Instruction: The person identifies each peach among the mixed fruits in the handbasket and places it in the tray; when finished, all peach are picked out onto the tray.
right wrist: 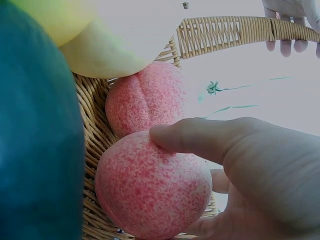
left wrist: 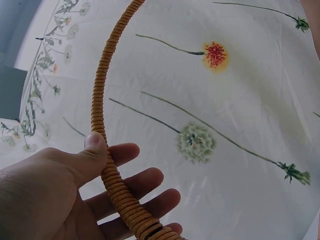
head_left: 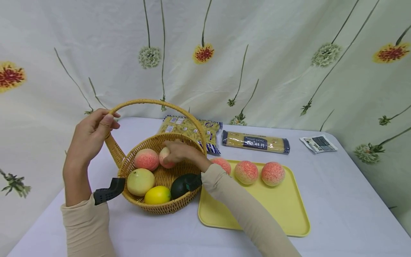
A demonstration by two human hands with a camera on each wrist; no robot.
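1. A pink peach (right wrist: 150, 187) is inside the basket, toward the back.
2. The right hand (head_left: 182, 151) is gripping that peach, with the thumb on one side and fingers on the other.
3. Right beside it is another peach (head_left: 146, 159); I cannot tell if the two touch.
4. Nearer the person, in the same basket (head_left: 163, 177), are a pale round fruit (head_left: 140, 182), a yellow lemon (head_left: 157, 195) and a dark green fruit (head_left: 179, 186).
5. The left hand (head_left: 91, 137) holds the tall handle (head_left: 152, 102) low on its left side, with the thumb on it and the fingers loosely bent around it.
6. Just right of the basket is a yellow tray (head_left: 268, 214). Three peaches (head_left: 246, 172) sit in a row along its back edge.
7. Behind the basket lies a bag of pasta (head_left: 189, 129). To its right are a long pasta pack (head_left: 253, 141) and a small packet (head_left: 319, 143).
8. Everything is on a white table (head_left: 346, 214), and a flowery cloth (head_left: 282, 60) hangs behind.
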